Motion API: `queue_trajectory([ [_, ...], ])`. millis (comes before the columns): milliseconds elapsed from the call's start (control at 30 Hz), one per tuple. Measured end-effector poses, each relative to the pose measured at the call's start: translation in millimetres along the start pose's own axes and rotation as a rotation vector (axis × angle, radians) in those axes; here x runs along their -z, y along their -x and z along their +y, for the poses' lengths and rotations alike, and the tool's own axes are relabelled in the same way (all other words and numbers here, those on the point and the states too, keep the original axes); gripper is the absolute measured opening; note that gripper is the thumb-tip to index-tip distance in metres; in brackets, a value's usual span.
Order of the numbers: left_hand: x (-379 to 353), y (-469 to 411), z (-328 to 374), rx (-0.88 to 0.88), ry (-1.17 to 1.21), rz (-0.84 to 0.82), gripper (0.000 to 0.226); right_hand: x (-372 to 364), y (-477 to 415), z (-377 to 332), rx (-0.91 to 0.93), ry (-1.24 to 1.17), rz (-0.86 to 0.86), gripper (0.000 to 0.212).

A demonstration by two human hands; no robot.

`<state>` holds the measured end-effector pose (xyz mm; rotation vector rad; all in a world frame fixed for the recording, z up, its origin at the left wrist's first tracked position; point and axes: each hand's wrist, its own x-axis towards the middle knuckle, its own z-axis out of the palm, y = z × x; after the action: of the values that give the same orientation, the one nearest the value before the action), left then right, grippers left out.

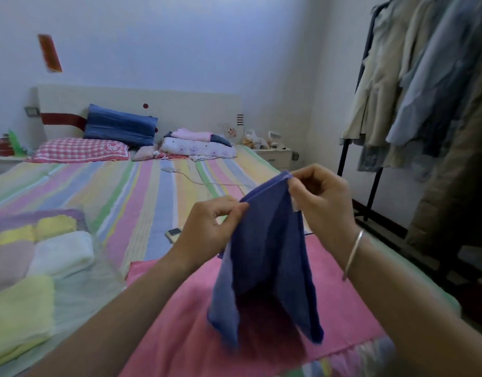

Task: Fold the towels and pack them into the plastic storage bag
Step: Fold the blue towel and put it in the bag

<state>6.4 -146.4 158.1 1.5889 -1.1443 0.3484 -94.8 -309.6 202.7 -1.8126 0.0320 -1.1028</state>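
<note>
The left hand (210,227) and right hand (321,197) each pinch a top corner of the blue towel (267,254), which hangs above the pink towel (180,322) at the bed's (142,191) near edge; a slack pinch could drop a corner and skew the fold.
</note>
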Motion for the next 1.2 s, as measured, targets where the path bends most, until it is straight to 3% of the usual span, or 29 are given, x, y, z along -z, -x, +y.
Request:
queue_trajectory([
  [133, 36, -27, 27, -0.054, -0.172, 0.099, 0.007, -24, -43, -41, 0.025, -0.073, 0.061, 0.016],
  [200, 43, -26, 30, -0.072, -0.388, 0.038, 0.010, -32, -54, -57, 0.007, -0.137, 0.118, 0.020],
  [300, 48, -5, 14, 0.119, -0.603, -0.147, 0.016, -39, -61, -69, -0.014, -0.165, 0.156, 0.023],
  [400, 55, 28, -15, 0.342, -0.549, -0.307, 0.028, -40, -57, -67, -0.066, -0.189, 0.148, 0.022],
  [600, 71, 93, -48, 0.503, -0.483, -0.398, 0.040, -30, -46, -56, -0.134, -0.183, 0.180, 0.017],
  [733, 97, 115, -53, 0.591, -0.224, -0.270, 0.041, -16, -44, -55, -0.092, -0.097, 0.207, 0.021],
  [933, 136, 104, -37, 0.650, 0.142, 0.102, 0.007, 8, -45, -40, -0.161, -0.108, 0.258, 0.020],
  [1067, 156, 80, -29, 0.678, 0.432, 0.332, 0.014, 24, -43, -30, -0.212, -0.156, 0.289, 0.019],
  [1200, 169, 52, -18, 0.658, 0.466, 0.301, 0.021, 38, -45, -17, -0.270, -0.270, 0.288, 0.013],
])
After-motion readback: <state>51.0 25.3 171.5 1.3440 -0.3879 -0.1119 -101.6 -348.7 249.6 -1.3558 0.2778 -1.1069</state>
